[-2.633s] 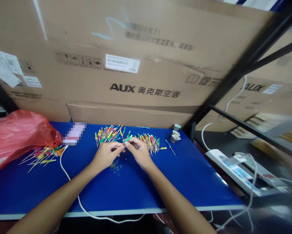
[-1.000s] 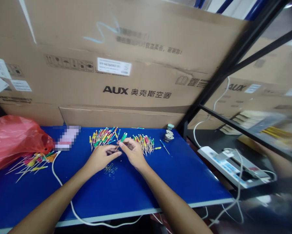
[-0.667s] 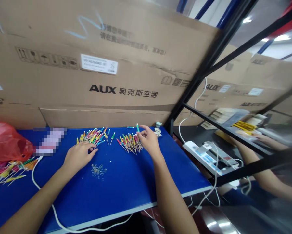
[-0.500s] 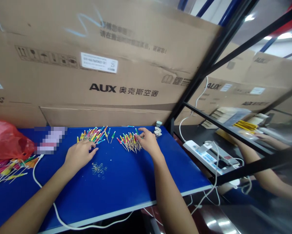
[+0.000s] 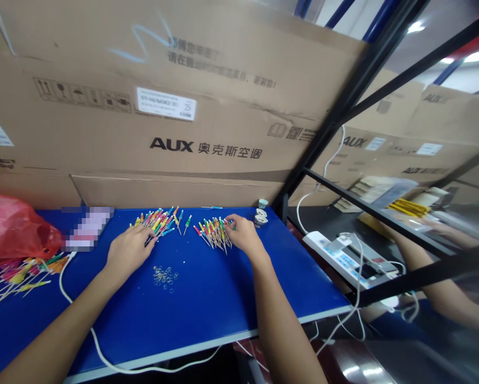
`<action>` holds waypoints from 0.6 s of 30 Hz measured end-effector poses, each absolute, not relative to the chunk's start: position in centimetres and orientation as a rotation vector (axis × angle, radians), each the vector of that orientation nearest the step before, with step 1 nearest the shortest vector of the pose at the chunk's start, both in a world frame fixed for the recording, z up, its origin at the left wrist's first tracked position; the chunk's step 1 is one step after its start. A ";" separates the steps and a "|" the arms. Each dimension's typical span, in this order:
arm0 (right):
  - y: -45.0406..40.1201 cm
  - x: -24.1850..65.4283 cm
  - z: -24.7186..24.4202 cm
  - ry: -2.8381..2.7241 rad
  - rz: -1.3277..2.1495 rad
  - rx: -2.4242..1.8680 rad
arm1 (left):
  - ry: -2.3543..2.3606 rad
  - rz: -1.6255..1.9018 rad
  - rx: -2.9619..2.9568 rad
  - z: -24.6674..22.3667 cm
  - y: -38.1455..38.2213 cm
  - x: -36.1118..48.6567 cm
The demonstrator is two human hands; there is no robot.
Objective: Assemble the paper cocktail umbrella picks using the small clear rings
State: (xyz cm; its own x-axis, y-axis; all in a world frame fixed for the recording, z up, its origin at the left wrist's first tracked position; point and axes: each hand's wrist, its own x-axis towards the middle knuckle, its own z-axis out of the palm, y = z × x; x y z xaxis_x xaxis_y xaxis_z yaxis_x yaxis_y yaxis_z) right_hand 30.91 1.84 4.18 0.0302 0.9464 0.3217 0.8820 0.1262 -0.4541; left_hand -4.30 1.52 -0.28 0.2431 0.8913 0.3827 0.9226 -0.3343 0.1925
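Note:
Folded paper cocktail umbrellas on wooden sticks lie in two piles on the blue table. My left hand (image 5: 130, 249) rests at the near side of the left pile (image 5: 155, 220). Its thumb and fingers are drawn together; whatever is between them is hidden. My right hand (image 5: 245, 234) is at the right edge of the smaller right pile (image 5: 212, 233), fingers curled and thumb bent in on a cocktail umbrella there. A few loose umbrellas (image 5: 187, 223) lie between the piles. Small clear rubber bands (image 5: 164, 277) are heaped nearer to me.
A red plastic bag (image 5: 15, 229) and more umbrellas (image 5: 23, 274) are at the left. A blurred-out phone-like object (image 5: 89, 226) has a white cable (image 5: 99, 354) crossing the table. Cardboard (image 5: 183, 160) stands behind. Right of a black frame are a power strip (image 5: 335, 256) and another person's arm (image 5: 415, 261).
My left thumb and fingers have closed together near the left pile. My right fingers have curled in more at the right pile. The whole view has shifted slightly.

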 end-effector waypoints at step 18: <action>1.7 29.5 4.7 -1.880 0.062 -1.627 | -1.673 -0.649 -2.336 0.6 1.2 -2.8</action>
State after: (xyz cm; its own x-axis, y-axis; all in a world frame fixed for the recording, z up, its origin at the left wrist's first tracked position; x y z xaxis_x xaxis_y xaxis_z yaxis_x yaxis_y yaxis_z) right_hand 29.47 1.73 4.70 -0.0257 0.9019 0.4312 0.8716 0.2314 -0.4321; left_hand -2.83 1.25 0.65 0.2647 0.8493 0.4568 0.9351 -0.3417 0.0935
